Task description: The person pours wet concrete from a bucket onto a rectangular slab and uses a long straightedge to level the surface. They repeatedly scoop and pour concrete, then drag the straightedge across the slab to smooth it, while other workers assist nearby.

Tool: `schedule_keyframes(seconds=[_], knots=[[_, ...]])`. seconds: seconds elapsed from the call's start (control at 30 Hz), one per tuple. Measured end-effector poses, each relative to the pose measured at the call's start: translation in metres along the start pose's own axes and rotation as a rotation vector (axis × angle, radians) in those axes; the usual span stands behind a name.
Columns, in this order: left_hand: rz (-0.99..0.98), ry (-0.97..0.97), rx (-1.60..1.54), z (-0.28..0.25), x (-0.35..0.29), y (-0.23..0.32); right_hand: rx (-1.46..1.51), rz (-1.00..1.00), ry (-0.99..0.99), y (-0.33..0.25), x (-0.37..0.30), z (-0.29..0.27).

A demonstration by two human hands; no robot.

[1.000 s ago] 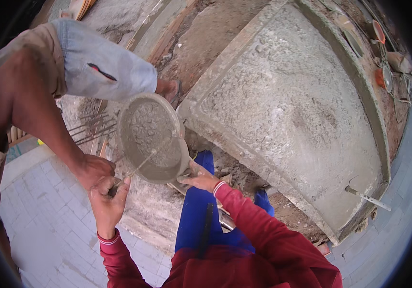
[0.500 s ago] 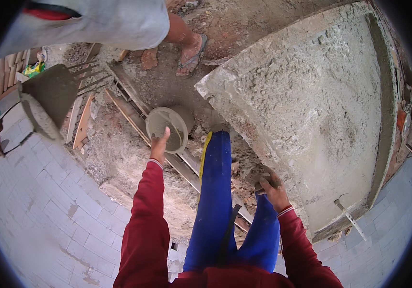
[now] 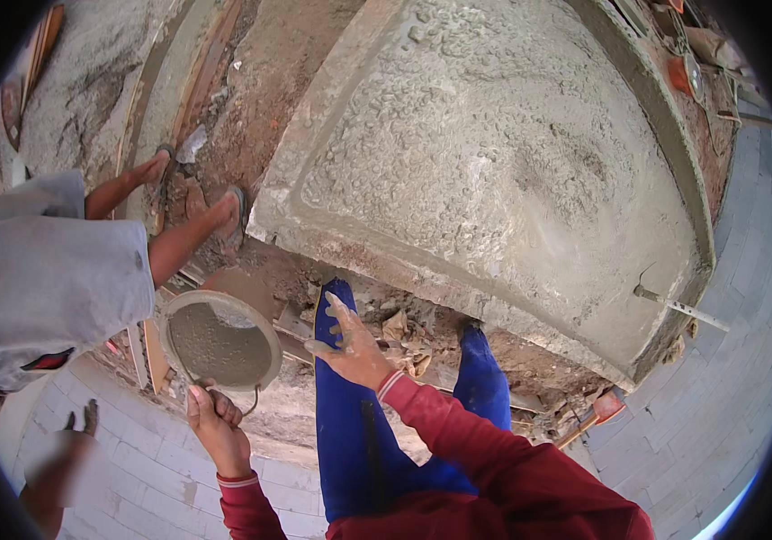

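Observation:
A round bucket [image 3: 275,349] with grey wet mortar in it stands left of my legs, its mouth facing up. My left hand [image 3: 219,425] is closed at its near rim, around the thin wire handle [image 3: 255,401]. Over my blue-trousered left leg, my right hand [image 3: 350,349] reaches toward the bucket with its fingers apart and nothing in them. Greyish residue coats those fingers. Beyond my feet lies a large walled trough [image 3: 458,292] spread with lumpy wet mortar [image 3: 485,135], smoother toward its right side.
Close by on the left stands another person in grey shorts [image 3: 71,270], with a hand [image 3: 87,421] low down. A pale-handled tool [image 3: 683,309] rests across the trough's right corner. An orange-headed tool [image 3: 604,409] lies near it. Grey paving blocks [image 3: 152,472] cover the ground.
My view has turned. My left hand has moved from over the bucket to its handle and closed. My right hand has come across to the left. The other person's tilted bucket is out of view.

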State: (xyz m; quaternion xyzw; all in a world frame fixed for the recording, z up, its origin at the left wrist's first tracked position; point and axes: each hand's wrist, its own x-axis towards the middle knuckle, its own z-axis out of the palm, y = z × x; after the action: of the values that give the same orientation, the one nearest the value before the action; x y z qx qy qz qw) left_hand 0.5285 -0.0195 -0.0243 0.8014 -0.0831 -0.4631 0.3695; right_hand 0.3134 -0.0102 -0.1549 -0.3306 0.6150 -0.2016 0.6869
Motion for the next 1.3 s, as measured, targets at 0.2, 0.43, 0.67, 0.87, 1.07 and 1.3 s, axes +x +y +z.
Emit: schedule_keyframes(seconds=[0.2, 0.43, 0.67, 0.87, 1.07, 1.3], knots=[[0.154, -0.450, 0.248, 0.128, -0.172, 0.007, 0.436, -0.184, -0.111, 0.052, 0.011, -0.047], [0.272, -1.048, 0.489, 0.298, -0.309, -0.092, 0.824, 0.119, -0.029, 0.154, -0.054, -0.301], [0.228, -1.193, 0.527, 0.463, -0.264, -0.293, -0.052, 0.034, 1.167, 0.330, -0.157, -0.484], [-0.183, -1.221, 0.532, 0.551, -0.201, -0.448, -0.454, 0.752, 1.187, 0.390, -0.124, -0.495], [0.214, -0.885, 0.421, 0.493, -0.041, -0.444, -0.634, 0.604, 1.161, 0.321, -0.016, -0.403], [-0.102, -1.036, 0.479, 0.382, 0.133, -0.227, -0.525, 0.286, 1.191, 0.239, 0.113, -0.244]])
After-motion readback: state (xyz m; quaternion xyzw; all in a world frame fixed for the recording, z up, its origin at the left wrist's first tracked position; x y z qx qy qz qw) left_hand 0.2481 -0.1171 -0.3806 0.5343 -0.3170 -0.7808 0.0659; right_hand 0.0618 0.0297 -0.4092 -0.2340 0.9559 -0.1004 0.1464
